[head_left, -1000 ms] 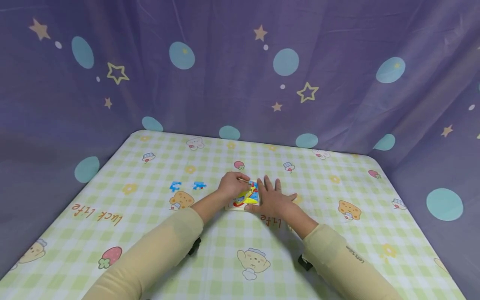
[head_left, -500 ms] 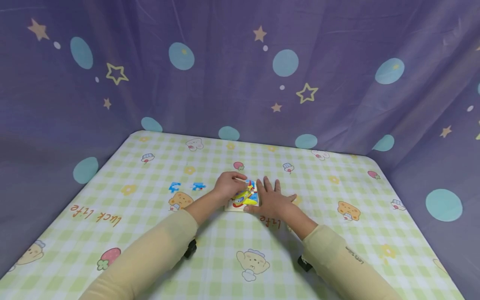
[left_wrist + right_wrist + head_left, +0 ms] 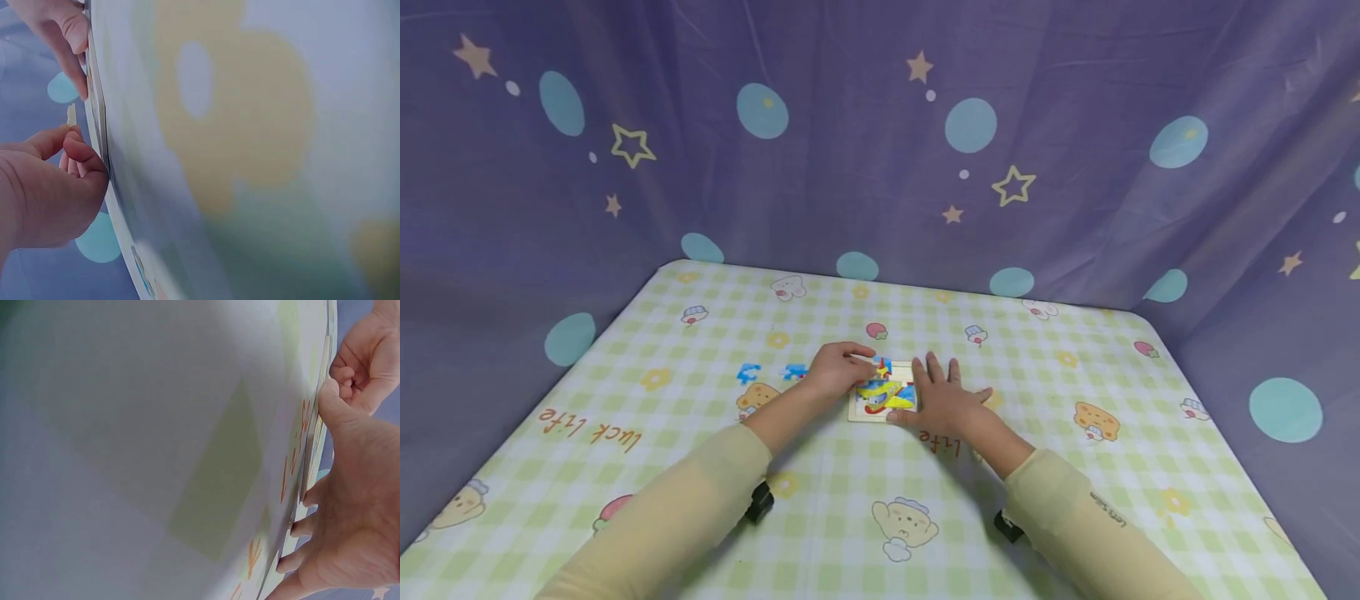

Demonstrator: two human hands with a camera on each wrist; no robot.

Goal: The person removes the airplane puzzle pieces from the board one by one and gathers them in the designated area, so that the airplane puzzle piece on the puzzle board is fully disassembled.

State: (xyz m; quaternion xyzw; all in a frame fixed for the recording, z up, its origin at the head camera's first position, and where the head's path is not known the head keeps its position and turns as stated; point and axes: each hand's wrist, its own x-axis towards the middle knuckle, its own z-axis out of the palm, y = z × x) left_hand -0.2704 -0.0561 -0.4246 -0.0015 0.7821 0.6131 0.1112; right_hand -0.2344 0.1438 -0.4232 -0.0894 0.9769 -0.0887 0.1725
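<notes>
My left hand (image 3: 833,371) pinches a jigsaw piece (image 3: 882,367) printed in blue, red and yellow. The left wrist view shows this piece (image 3: 71,116) edge-on between thumb and finger, raised above the board. Beneath lies a small puzzle board (image 3: 904,418) with a yellow aeroplane picture. Its upper right part is bare pale wood, and my left hand hides some of its left side. My right hand (image 3: 947,404) lies with spread fingers along the board's right edge. In the right wrist view, the thumb (image 3: 334,403) touches the board's near edge.
Two loose blue puzzle pieces lie left of the board: one piece (image 3: 748,373) fully visible, the other piece (image 3: 794,372) partly behind my left hand. A checked cloth with cartoon prints covers the table (image 3: 700,517). A purple curtain (image 3: 865,200) stands behind.
My left hand has moved left with the jigsaw piece, away from the board's upper right, baring pale wood there. The right hand has stayed in place.
</notes>
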